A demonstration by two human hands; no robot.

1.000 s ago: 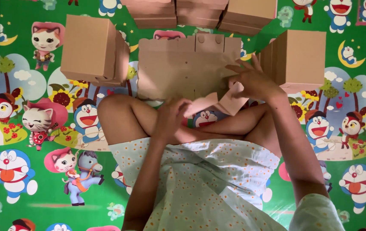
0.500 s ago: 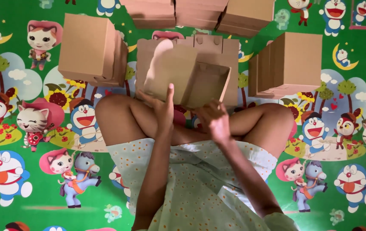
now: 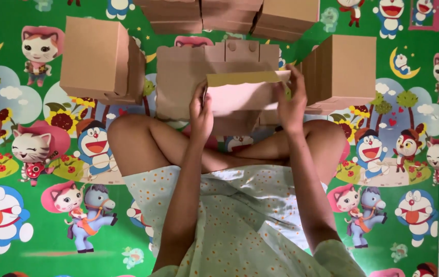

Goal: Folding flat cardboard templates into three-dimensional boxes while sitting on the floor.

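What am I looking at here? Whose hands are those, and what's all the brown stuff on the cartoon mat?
The picture comes from a camera worn on a person's head, looking straight down, so you see their own arms and crossed legs. They sit on a green play mat covered in cartoon characters. The left hand and the right hand each grip one end of a piece of brown cardboard, held up above the knees. Under it lies a stack of flat cardboard sheets. Folded boxes stand around: one box on the left, one box on the right, and more boxes along the top.
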